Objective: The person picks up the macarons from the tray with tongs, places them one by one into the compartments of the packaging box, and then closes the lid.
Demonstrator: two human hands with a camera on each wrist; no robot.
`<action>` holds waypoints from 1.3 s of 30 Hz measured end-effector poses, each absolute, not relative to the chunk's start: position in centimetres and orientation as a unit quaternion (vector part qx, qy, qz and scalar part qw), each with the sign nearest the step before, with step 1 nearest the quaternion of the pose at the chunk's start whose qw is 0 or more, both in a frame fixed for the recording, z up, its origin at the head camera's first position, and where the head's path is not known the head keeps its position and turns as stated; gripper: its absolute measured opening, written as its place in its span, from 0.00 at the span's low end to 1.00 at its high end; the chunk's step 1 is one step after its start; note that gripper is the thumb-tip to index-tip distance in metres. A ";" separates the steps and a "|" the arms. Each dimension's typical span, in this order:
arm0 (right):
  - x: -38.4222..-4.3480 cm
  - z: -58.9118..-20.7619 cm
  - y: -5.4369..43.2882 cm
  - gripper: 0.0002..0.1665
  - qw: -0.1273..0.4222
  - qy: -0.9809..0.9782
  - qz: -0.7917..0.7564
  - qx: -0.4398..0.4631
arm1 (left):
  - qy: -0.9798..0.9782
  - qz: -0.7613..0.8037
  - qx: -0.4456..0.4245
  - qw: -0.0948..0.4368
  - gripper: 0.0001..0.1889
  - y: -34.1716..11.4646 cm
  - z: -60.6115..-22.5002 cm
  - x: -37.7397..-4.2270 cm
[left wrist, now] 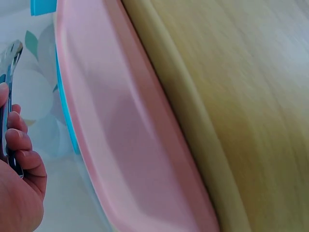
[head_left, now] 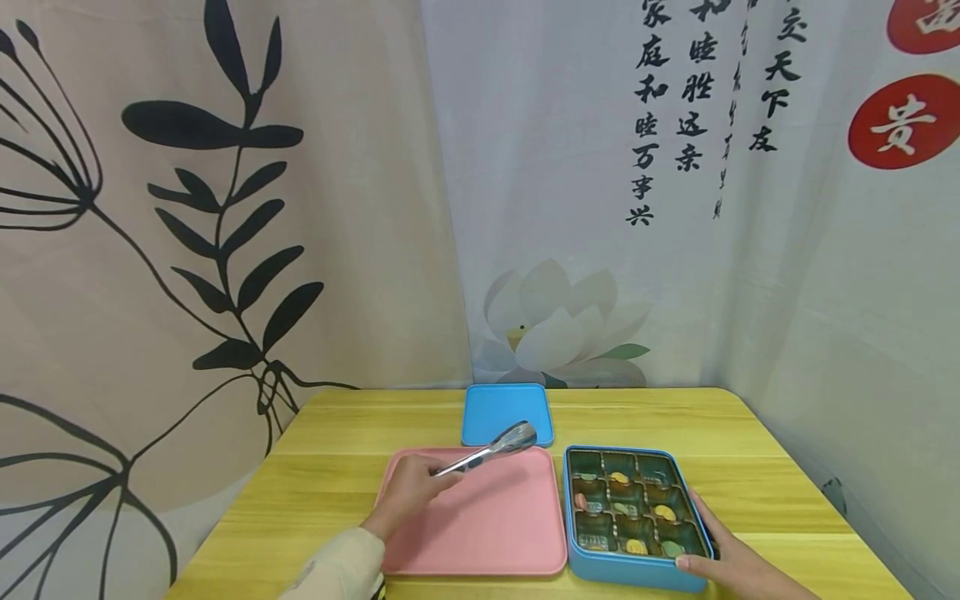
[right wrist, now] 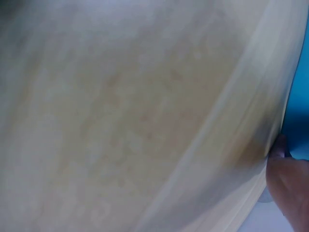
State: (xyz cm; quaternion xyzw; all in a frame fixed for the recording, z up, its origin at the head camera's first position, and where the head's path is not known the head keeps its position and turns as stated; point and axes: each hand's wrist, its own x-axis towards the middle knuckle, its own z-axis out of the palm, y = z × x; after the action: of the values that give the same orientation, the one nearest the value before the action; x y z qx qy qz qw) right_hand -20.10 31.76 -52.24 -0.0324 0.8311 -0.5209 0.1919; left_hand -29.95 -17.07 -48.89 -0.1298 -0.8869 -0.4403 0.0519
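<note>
My left hand [head_left: 411, 493] grips a pair of metal tongs [head_left: 491, 450] above the left part of a pink tray [head_left: 480, 533]. The tongs point away to the right, with nothing visible in their tips. In the left wrist view the fingers wrap round the tongs' handle [left wrist: 7, 140]. My right hand [head_left: 731, 560] holds the near right corner of a blue box [head_left: 630, 571], thumb at the front rim and fingers along the side. Inside the box a dark divided insert [head_left: 596, 525] carries small round yellow, green and pink pieces, like macarons, in several compartments.
A blue lid-like tray [head_left: 506, 408] lies behind the pink tray at the table's far edge. Everything stands on a yellow wood-grain table [head_left: 330, 475]. A printed curtain [head_left: 375, 208] hangs right behind the table and along its right side.
</note>
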 end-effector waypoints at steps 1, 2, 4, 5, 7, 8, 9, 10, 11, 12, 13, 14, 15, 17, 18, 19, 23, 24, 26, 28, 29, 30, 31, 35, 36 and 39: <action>-20.1 -52.3 31.8 0.57 0.192 0.831 -0.521 -0.032 | -0.884 -0.446 -0.131 0.048 0.08 -16.8 -48.9 -30.0; -20.1 -52.3 31.8 0.57 0.192 0.831 -0.521 -0.032 | -0.882 -0.450 -0.132 0.045 0.08 -16.6 -48.8 -30.0; -20.1 -52.3 31.8 0.57 0.193 0.831 -0.520 -0.032 | -0.879 -0.454 -0.138 0.046 0.07 -16.0 -48.8 -30.1; -20.1 -52.4 31.8 0.57 0.193 0.831 -0.520 -0.031 | -0.877 -0.457 -0.141 0.047 0.07 -15.7 -48.8 -30.2; -20.2 -52.4 31.9 0.57 0.194 0.832 -0.519 -0.029 | -0.874 -0.461 -0.144 0.047 0.06 -15.1 -48.6 -30.3; -20.2 -52.4 31.9 0.57 0.195 0.833 -0.518 -0.028 | -0.873 -0.464 -0.145 0.045 0.06 -14.8 -48.6 -30.3; -20.2 -52.4 31.8 0.57 0.195 0.832 -0.518 -0.027 | -0.871 -0.466 -0.147 0.044 0.06 -14.5 -48.5 -30.3; -20.2 -52.4 31.8 0.57 0.195 0.832 -0.519 -0.025 | -0.871 -0.468 -0.147 0.042 0.06 -14.2 -48.4 -30.4; -20.1 -52.4 31.8 0.57 0.195 0.831 -0.519 -0.024 | -0.870 -0.468 -0.150 0.041 0.06 -13.9 -48.4 -30.4; -20.1 -52.4 31.7 0.57 0.195 0.832 -0.519 -0.022 | -0.870 -0.469 -0.149 0.039 0.06 -13.6 -48.3 -30.5; -20.1 -52.4 31.7 0.57 0.195 0.833 -0.518 -0.022 | -0.870 -0.469 -0.150 0.039 0.06 -13.3 -48.3 -30.5; -20.1 -52.3 31.7 0.57 0.195 0.833 -0.518 -0.021 | -0.869 -0.470 -0.150 0.037 0.07 -12.9 -48.2 -30.6; -20.1 -52.3 31.6 0.57 0.195 0.833 -0.518 -0.020 | -0.869 -0.470 -0.149 0.035 0.07 -12.6 -48.1 -30.5; -20.1 -52.2 31.6 0.57 0.194 0.833 -0.518 -0.021 | -0.870 -0.469 -0.146 0.032 0.07 -12.0 -48.0 -30.5; -20.0 -52.2 31.6 0.57 0.194 0.833 -0.518 -0.021 | -0.871 -0.469 -0.146 0.030 0.07 -11.7 -48.0 -30.5; -20.0 -52.2 31.6 0.57 0.194 0.833 -0.518 -0.022 | -0.872 -0.468 -0.144 0.027 0.08 -11.4 -47.9 -30.5; -20.0 -52.1 31.5 0.57 0.191 0.834 -0.517 -0.025 | -0.875 -0.460 -0.148 0.022 0.08 -10.2 -47.8 -30.5; -20.0 -52.1 31.6 0.57 0.191 0.835 -0.515 -0.025 | -0.875 -0.458 -0.155 0.024 0.09 -9.9 -47.8 -30.5; -20.0 -52.2 31.6 0.57 0.191 0.835 -0.515 -0.027 | -0.874 -0.457 -0.163 0.025 0.09 -9.4 -47.8 -30.5; -20.0 -52.2 31.6 0.57 0.192 0.835 -0.514 -0.026 | -0.871 -0.458 -0.174 0.025 0.09 -8.8 -47.8 -30.5; -20.0 -52.2 31.6 0.58 0.193 0.834 -0.517 -0.026 | -0.869 -0.462 -0.175 0.021 0.09 -8.6 -47.8 -30.5; -20.0 -52.2 31.6 0.58 0.193 0.833 -0.519 -0.025 | -0.866 -0.465 -0.180 0.021 0.08 -8.3 -47.7 -30.5; -19.9 -52.2 31.6 0.58 0.193 0.831 -0.520 -0.025 | -0.866 -0.466 -0.181 0.018 0.08 -8.1 -47.7 -30.5; -19.9 -52.1 31.5 0.58 0.193 0.826 -0.529 -0.027 | -0.865 -0.466 -0.187 0.013 0.08 -6.9 -47.5 -30.4; -20.0 -52.1 31.5 0.59 0.193 0.826 -0.530 -0.027 | -0.865 -0.465 -0.189 0.012 0.09 -6.7 -47.4 -30.4; -20.1 -52.2 31.6 0.59 0.198 0.826 -0.527 -0.029 | -0.865 -0.467 -0.184 -0.001 0.09 -5.7 -47.2 -30.3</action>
State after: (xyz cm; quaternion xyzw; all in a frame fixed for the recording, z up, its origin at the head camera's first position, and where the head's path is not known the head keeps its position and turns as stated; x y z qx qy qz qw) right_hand -20.13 31.64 -52.19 -0.0286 0.8263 -0.5266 0.1979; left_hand -30.31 -5.71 -47.23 -0.1840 -0.8647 -0.4674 -0.0013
